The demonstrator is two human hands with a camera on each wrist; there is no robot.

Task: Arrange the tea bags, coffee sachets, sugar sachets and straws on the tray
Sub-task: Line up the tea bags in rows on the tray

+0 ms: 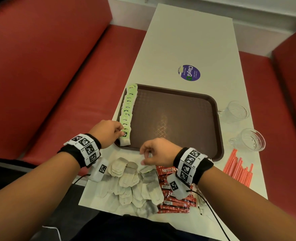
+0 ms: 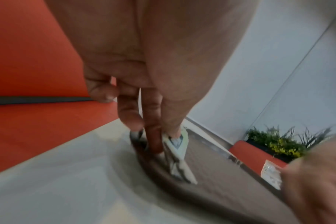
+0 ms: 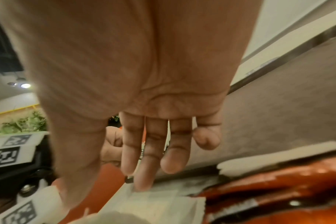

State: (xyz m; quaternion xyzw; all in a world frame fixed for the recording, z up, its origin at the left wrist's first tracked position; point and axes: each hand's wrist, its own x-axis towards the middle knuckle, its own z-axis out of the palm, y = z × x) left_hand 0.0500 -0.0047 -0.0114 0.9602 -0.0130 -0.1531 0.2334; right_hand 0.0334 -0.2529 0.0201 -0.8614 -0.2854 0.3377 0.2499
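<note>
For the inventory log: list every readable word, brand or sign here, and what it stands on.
"NESCAFE": red coffee sachets by the right hand.
"ClayGo": round purple sticker on the table; its small lines are unreadable.
Green tea bag tags on the tray: print too small.
Wristband markers: patterns, no words.

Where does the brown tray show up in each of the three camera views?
Head: the brown tray sits mid-frame on the white table, just beyond both hands.
Left wrist: the tray runs diagonally lower right, under the left hand.
Right wrist: it fills the right side, behind the fingers.
Shared landmark: the left hand's tea bag at the tray's near corner.
</note>
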